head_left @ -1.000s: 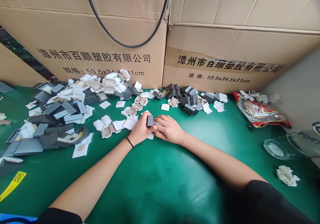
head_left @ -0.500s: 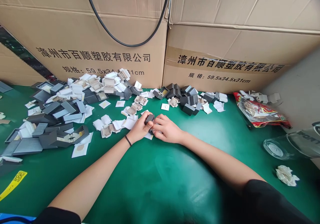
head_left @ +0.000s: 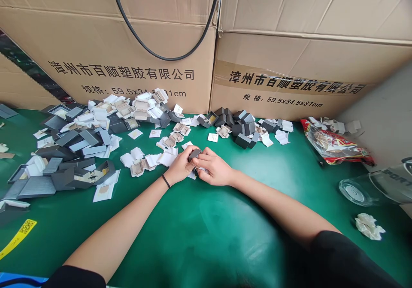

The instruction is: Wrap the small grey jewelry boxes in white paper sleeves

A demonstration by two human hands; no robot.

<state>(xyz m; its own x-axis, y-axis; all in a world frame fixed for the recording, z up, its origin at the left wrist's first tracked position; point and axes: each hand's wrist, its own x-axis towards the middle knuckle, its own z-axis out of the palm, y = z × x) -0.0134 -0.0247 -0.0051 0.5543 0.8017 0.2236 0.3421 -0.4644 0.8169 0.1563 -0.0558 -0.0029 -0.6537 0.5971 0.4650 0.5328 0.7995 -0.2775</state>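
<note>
A small dark grey box (head_left: 195, 154) is held between my two hands above the middle of the green table (head_left: 206, 228). My left hand (head_left: 182, 166), with a black band at the wrist, is closed around its left side. From the right, my right hand (head_left: 215, 168) grips the same box with bent fingers. White paper shows just under the hands. Left of my left hand lie opened white paper pieces (head_left: 151, 161). The lower part of the box is hidden by the fingers.
A large heap of grey boxes (head_left: 67, 176) and white inserts covers the left side. More grey boxes (head_left: 243, 129) lie at the back, before tall cartons (head_left: 289, 56). At right are a red bag (head_left: 337, 144), a clear cup (head_left: 363, 189) and crumpled paper (head_left: 369, 226).
The box between my hands has tilted and shifted slightly to the right. The fingers of my right hand have moved up onto it. The heaps of boxes have stayed put.
</note>
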